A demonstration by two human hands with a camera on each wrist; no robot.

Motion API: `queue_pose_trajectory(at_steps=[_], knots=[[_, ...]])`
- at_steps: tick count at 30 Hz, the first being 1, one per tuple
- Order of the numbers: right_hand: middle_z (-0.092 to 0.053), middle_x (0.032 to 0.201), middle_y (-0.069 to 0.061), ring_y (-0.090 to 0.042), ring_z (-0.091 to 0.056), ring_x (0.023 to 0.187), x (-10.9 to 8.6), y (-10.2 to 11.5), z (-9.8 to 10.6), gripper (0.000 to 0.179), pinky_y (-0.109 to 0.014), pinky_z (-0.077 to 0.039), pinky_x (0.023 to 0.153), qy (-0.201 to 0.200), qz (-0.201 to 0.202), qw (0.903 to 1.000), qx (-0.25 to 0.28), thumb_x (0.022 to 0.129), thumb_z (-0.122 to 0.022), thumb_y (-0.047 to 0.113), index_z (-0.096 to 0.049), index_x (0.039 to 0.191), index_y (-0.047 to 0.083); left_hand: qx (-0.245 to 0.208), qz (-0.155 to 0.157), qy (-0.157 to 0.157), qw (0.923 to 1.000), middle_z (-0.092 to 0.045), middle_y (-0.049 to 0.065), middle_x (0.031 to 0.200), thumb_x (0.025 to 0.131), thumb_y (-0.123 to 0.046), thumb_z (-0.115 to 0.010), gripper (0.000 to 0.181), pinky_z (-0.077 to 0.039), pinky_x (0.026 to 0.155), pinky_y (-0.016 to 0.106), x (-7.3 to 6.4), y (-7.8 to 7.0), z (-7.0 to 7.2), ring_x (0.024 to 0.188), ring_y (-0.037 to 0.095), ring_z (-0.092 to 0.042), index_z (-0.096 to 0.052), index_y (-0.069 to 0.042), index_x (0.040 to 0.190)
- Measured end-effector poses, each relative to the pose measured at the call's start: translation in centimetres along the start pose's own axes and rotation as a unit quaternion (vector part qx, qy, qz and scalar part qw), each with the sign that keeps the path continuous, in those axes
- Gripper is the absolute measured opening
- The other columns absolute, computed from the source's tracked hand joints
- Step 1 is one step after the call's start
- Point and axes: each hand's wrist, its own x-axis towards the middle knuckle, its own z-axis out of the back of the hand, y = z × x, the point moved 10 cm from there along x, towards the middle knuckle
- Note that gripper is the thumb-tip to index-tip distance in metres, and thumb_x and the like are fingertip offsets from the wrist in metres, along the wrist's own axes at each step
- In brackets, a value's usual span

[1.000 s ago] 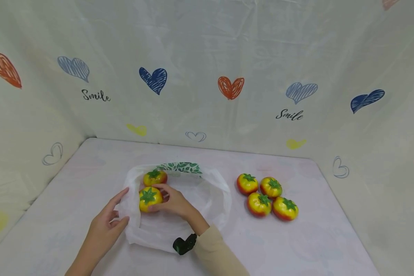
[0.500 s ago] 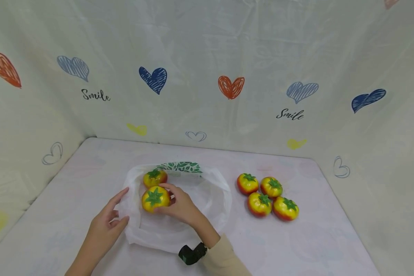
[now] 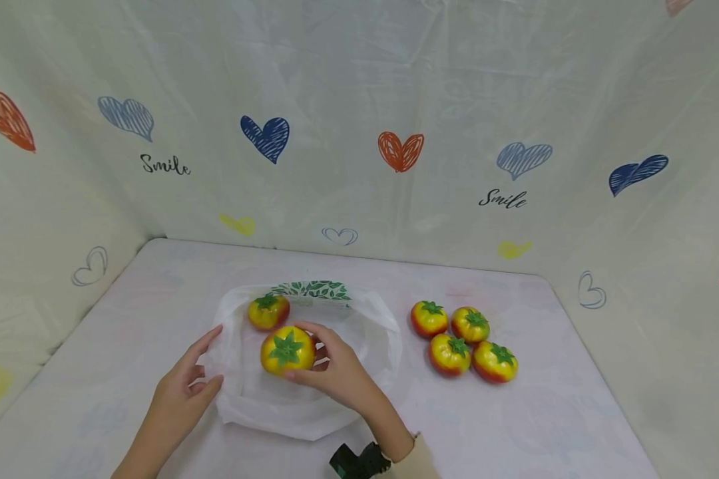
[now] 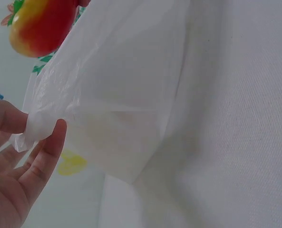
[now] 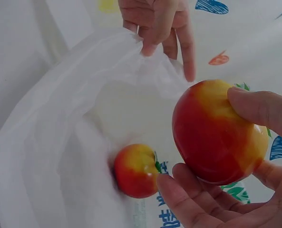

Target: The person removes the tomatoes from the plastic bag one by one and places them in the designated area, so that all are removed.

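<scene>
A white plastic bag (image 3: pixel 359 336) lies open on the table, with one yellow-red tomato (image 3: pixel 267 311) inside at its far left. My right hand (image 3: pixel 329 364) grips a second tomato (image 3: pixel 287 350) over the bag's opening; in the right wrist view that held tomato (image 5: pixel 214 133) sits between thumb and fingers, above the bagged tomato (image 5: pixel 136 170). My left hand (image 3: pixel 193 378) pinches the bag's left rim (image 4: pixel 34 124) between thumb and fingers, holding it up.
Several more tomatoes (image 3: pixel 464 341) lie clustered on the table to the right of the bag. The pale table (image 3: pixel 545 426) is enclosed by a curtain printed with hearts (image 3: pixel 400 151) at the back and both sides.
My right hand has carried the tomato rightward and toward me, away from the bagged tomato, and my right arm has drawn back. The left hand keeps its pinch on the rim.
</scene>
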Motion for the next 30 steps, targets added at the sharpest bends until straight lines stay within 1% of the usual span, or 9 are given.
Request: queue_pose_trajectory(at_steps=[4,9,13,20,24,28,30], knots=[[-0.053,0.116,0.000,-0.012,-0.054,0.090,-1.2,0.1,0.7,0.060,-0.021,-0.051,0.078,-0.010,-0.003,0.9998,0.014,0.079,-0.074,0.027,-0.047,0.132,0.030,0.002,0.002,0.002,1.0000,-0.042,0.021,0.134,0.082,0.001,-0.062,0.072,-0.049,0.063,0.015,0.0,0.1,-0.1,0.089,0.022,-0.055,-0.031,-0.019,0.145],[-0.051,0.115,-0.001,-0.015,-0.054,0.092,-2.6,0.0,2.1,0.060,-0.023,-0.052,0.081,-0.031,-0.012,0.9990,0.031,0.078,-0.074,0.031,-0.046,0.131,0.034,-0.002,0.005,0.005,1.0000,-0.041,0.022,0.135,0.082,0.001,-0.062,0.072,-0.049,0.063,0.016,0.0,0.1,-0.1,0.091,0.025,-0.055,-0.031,-0.018,0.145],[-0.049,0.116,-0.004,-0.018,-0.054,0.093,-3.8,-0.1,3.2,0.060,-0.023,-0.051,0.082,-0.044,-0.019,0.9978,0.046,0.078,-0.074,0.030,-0.046,0.131,0.034,-0.003,0.010,0.011,0.9999,-0.040,0.022,0.136,0.083,0.001,-0.061,0.073,-0.048,0.063,0.016,0.0,0.2,-0.2,0.093,0.027,-0.054,-0.029,-0.018,0.146],[-0.048,0.119,-0.007,-0.020,-0.055,0.094,-5.6,-0.3,5.2,0.061,-0.022,-0.050,0.084,-0.069,-0.028,0.9959,0.051,0.077,-0.075,0.025,-0.046,0.131,0.033,-0.002,0.017,0.016,0.9997,-0.039,0.022,0.137,0.084,-0.001,-0.061,0.072,-0.049,0.065,0.016,0.1,0.3,-0.3,0.096,0.030,-0.055,-0.028,-0.019,0.146],[-0.049,0.118,-0.008,-0.022,-0.056,0.095,-6.5,-0.6,6.4,0.062,-0.023,-0.050,0.085,-0.086,-0.032,0.9939,0.060,0.077,-0.075,0.020,-0.047,0.131,0.030,-0.002,0.015,0.017,0.9997,-0.039,0.022,0.136,0.084,-0.001,-0.061,0.072,-0.048,0.064,0.017,0.0,0.3,-0.3,0.095,0.029,-0.055,-0.029,-0.019,0.146],[-0.051,0.122,-0.006,-0.023,-0.054,0.098,-7.3,-1.1,7.5,0.063,-0.022,-0.050,0.084,-0.106,-0.046,0.9914,0.061,0.076,-0.075,0.019,-0.047,0.131,0.026,0.001,0.007,0.009,0.9999,-0.041,0.021,0.134,0.084,-0.001,-0.061,0.071,-0.047,0.061,0.018,0.1,0.2,-0.2,0.091,0.024,-0.054,-0.030,-0.019,0.145],[-0.051,0.121,-0.008,-0.024,-0.054,0.098,-7.7,-1.4,8.1,0.063,-0.022,-0.050,0.083,-0.116,-0.053,0.9899,0.062,0.076,-0.076,0.018,-0.047,0.131,0.025,0.002,0.006,0.006,1.0000,-0.042,0.020,0.134,0.083,-0.001,-0.062,0.071,-0.047,0.061,0.018,0.1,0.2,-0.2,0.089,0.022,-0.054,-0.031,-0.019,0.145]])
